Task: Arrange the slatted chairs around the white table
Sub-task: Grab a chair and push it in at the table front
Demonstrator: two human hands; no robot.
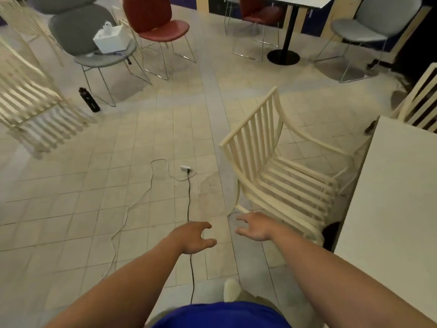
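Note:
A cream slatted chair (281, 171) stands on the tiled floor with its seat tucked toward the white table (397, 200) at the right. A second slatted chair (423, 102) stands at the table's far side, partly cut off by the frame edge. Another slatted chair (26, 95) stands blurred at the far left, away from the table. My left hand (192, 237) and my right hand (256, 226) hover open over the floor, just in front of the near chair's lower frame. Neither hand touches anything.
A black cable (189, 209) and a pale cable (132, 207) run across the floor to a small white adapter (185, 167). A black bottle (89, 99) stands beside a grey chair (94, 41) carrying a white box. Red chair (156, 22), second table with black pedestal (283, 56) behind.

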